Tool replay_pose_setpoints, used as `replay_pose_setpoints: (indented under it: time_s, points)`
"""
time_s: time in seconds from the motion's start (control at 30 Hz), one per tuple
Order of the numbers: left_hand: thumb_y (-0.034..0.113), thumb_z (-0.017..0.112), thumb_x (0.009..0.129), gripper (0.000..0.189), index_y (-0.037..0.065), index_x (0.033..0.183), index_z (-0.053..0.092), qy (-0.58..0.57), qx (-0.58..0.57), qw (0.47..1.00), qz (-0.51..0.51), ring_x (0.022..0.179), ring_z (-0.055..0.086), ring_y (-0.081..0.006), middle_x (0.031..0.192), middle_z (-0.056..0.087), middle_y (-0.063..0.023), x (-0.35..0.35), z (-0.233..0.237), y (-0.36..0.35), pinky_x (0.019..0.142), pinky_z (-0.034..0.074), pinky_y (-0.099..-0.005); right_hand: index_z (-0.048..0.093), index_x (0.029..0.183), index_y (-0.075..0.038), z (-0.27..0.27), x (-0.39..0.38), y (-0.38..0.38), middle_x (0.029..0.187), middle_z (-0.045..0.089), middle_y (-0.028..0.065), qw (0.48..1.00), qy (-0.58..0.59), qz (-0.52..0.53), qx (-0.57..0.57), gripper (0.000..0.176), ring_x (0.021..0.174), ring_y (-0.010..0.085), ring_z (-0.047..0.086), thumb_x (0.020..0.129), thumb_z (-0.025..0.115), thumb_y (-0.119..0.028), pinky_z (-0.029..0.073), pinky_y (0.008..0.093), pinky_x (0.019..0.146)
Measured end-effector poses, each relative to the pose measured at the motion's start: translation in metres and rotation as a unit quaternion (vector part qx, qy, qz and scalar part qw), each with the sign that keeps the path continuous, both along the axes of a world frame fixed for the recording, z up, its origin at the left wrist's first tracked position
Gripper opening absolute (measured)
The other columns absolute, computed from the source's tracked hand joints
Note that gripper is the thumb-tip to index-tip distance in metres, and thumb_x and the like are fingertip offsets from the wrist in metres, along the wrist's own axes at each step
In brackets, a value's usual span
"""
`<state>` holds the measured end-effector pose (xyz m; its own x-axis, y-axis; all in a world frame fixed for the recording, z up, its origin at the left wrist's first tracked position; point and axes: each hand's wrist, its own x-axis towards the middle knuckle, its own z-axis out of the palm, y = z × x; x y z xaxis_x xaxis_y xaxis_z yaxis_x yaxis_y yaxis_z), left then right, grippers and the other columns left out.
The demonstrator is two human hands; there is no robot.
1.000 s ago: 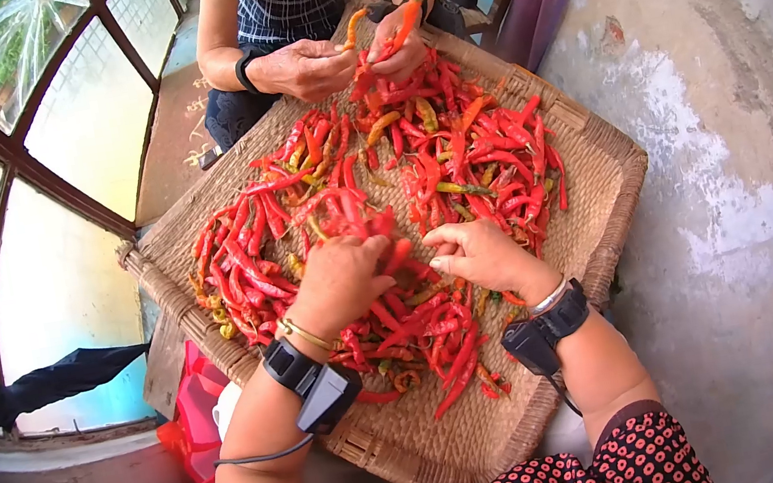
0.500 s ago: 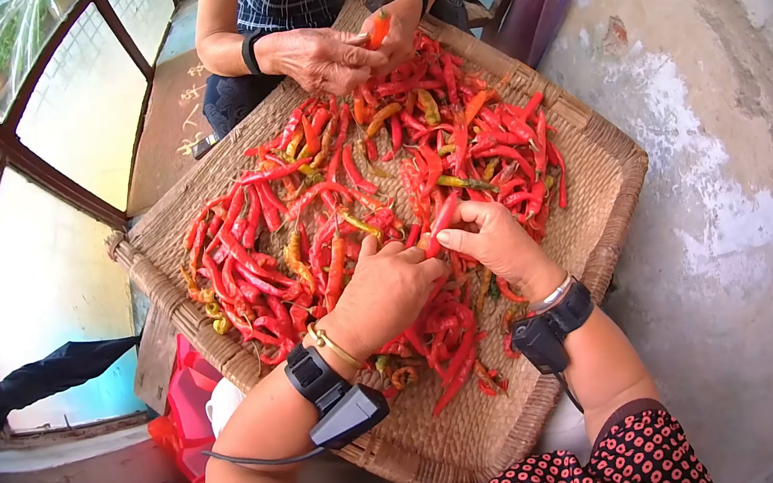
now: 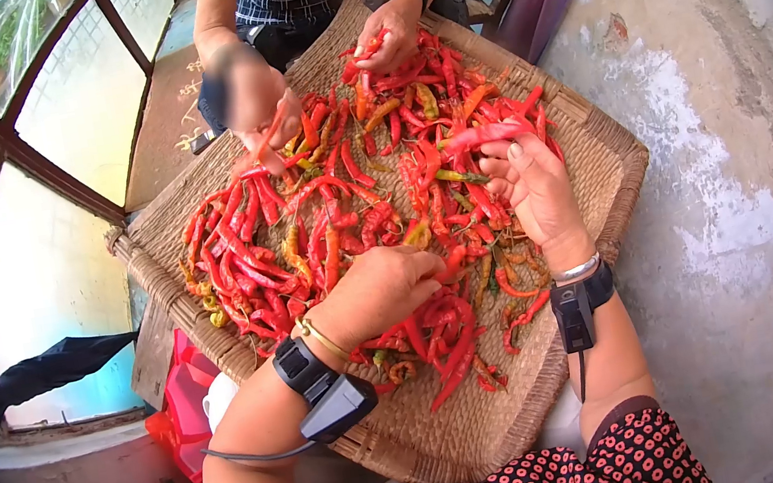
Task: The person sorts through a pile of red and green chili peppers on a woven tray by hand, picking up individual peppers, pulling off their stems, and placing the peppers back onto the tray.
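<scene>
My right hand (image 3: 538, 192) is raised over the right side of the heap, thumb and fingers closed on a long red chili pepper (image 3: 483, 135). Low over the near middle of the heap is my left hand (image 3: 377, 294), palm down with its fingers curled together. A short red chili (image 3: 454, 263) shows right at those fingertips; what lies inside the fingers is hidden. Around both hands spreads a heap of chili peppers (image 3: 252, 253), mostly red with some orange and green ones. They lie on a woven tray (image 3: 429, 447) with a thick rim.
Across the tray sits another person, one hand (image 3: 389, 34) holding a red chili and the other, blurred hand (image 3: 253, 101) over the heap's left side. A rough wall (image 3: 702, 191) stands at right, windows (image 3: 58, 273) at left. A red bag (image 3: 192, 404) lies beside the tray.
My right hand has moved up and right, carrying a red chili away from my left hand. My left hand has shifted slightly down. The other person's hands have come apart.
</scene>
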<state>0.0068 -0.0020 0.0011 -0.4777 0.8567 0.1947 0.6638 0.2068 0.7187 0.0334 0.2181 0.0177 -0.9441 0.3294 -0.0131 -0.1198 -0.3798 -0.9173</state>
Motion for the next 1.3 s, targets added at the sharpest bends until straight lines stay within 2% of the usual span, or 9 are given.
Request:
replay_pose_setpoints:
  time_s: [0.13,0.27,0.47,0.63,0.77,0.87,1.13,1.17,1.3]
  points:
    - [0.013,0.057,0.076,0.016,0.004,0.089,0.061,-0.029,-0.017,0.999,-0.023,0.077,0.06,-0.0314,0.08,0.061,-0.0142,0.002,-0.002,0.003,0.068,0.048,-0.0398,0.048,0.12,0.003,-0.008,-0.001,-0.006,0.088,0.061,0.0058,0.995,-0.058,-0.049,0.056,0.04,0.072,0.0119,0.06,0.086,0.057,-0.017,0.048,0.0241,0.064]
    - [0.012,0.058,0.075,0.016,0.004,0.088,0.061,-0.011,-0.002,1.0,-0.007,0.079,0.059,-0.0316,0.08,0.06,-0.0139,0.001,-0.001,0.003,0.069,0.048,-0.04,0.057,0.107,0.004,-0.019,0.008,-0.023,0.083,0.063,0.0062,0.934,-0.14,0.189,0.267,0.031,0.069,0.0113,0.059,0.081,0.061,-0.012,0.048,0.0247,0.064]
    - [0.006,0.065,0.071,0.014,0.002,0.084,0.061,0.053,0.042,0.981,0.182,0.078,0.058,-0.0296,0.081,0.058,-0.0128,-0.01,0.0,-0.004,0.07,0.048,-0.0362,0.06,0.103,-0.001,-0.026,0.011,-0.028,0.08,0.064,0.0116,0.838,-0.102,0.218,0.489,0.032,0.069,0.021,0.062,0.076,0.065,-0.016,0.049,0.0318,0.065]
    - [0.028,0.063,0.074,0.023,0.006,0.08,0.064,0.074,-0.163,0.966,0.184,0.073,0.059,-0.03,0.075,0.059,-0.0129,-0.012,0.002,-0.009,0.064,0.047,-0.0401,0.06,0.103,-0.002,-0.028,0.013,-0.031,0.075,0.063,0.0118,0.822,-0.118,0.229,0.507,0.033,0.069,0.0252,0.061,0.075,0.065,-0.02,0.047,0.0348,0.064]
    - [0.028,0.063,0.073,0.022,0.007,0.08,0.064,0.122,-0.221,0.957,0.145,0.071,0.059,-0.0302,0.075,0.059,-0.0123,-0.01,-0.01,-0.006,0.064,0.047,-0.0405,0.06,0.102,-0.003,-0.036,0.012,-0.035,0.072,0.062,0.0101,0.824,-0.111,0.23,0.506,0.032,0.067,0.0236,0.061,0.075,0.065,-0.02,0.047,0.0347,0.063]
    - [0.027,0.063,0.073,0.021,0.007,0.079,0.064,0.099,-0.184,0.97,0.122,0.07,0.059,-0.0301,0.072,0.059,-0.0118,-0.01,-0.006,-0.005,0.063,0.047,-0.0408,0.059,0.102,-0.003,-0.031,0.01,-0.037,0.07,0.06,0.0049,0.812,-0.132,0.28,0.495,0.028,0.063,0.0115,0.056,0.077,0.066,-0.014,0.045,0.0272,0.059]
    - [0.02,0.061,0.075,0.017,0.003,0.075,0.06,-0.047,-0.06,0.983,0.165,0.063,0.058,-0.0337,0.067,0.058,-0.0166,-0.013,0.011,-0.006,0.058,0.047,-0.0396,0.061,0.09,-0.003,-0.022,0.011,-0.038,0.066,0.058,0.0022,0.837,-0.106,0.275,0.461,0.017,0.059,0.0086,0.053,0.078,0.064,-0.014,0.044,0.0253,0.055]
    - [0.011,0.06,0.082,0.011,0.0,0.079,0.058,-0.056,-0.039,0.985,0.16,0.061,0.056,-0.0134,0.065,0.057,-0.0081,-0.016,0.011,-0.009,0.056,0.045,-0.0275,0.061,0.089,-0.003,-0.021,0.011,-0.036,0.065,0.058,0.0012,0.835,-0.105,0.261,0.472,0.015,0.058,0.0076,0.052,0.079,0.063,-0.013,0.043,0.0244,0.054]
    - [0.015,0.051,0.09,0.018,0.002,0.08,0.056,-0.341,0.162,0.898,0.225,0.057,0.051,-0.0055,0.068,0.058,0.0013,-0.019,0.013,-0.011,0.052,0.042,-0.0214,0.061,0.088,-0.002,-0.01,0.006,-0.018,0.065,0.056,-0.0009,0.933,-0.123,0.125,0.315,0.011,0.058,0.0048,0.05,0.081,0.061,-0.011,0.043,0.0222,0.052]
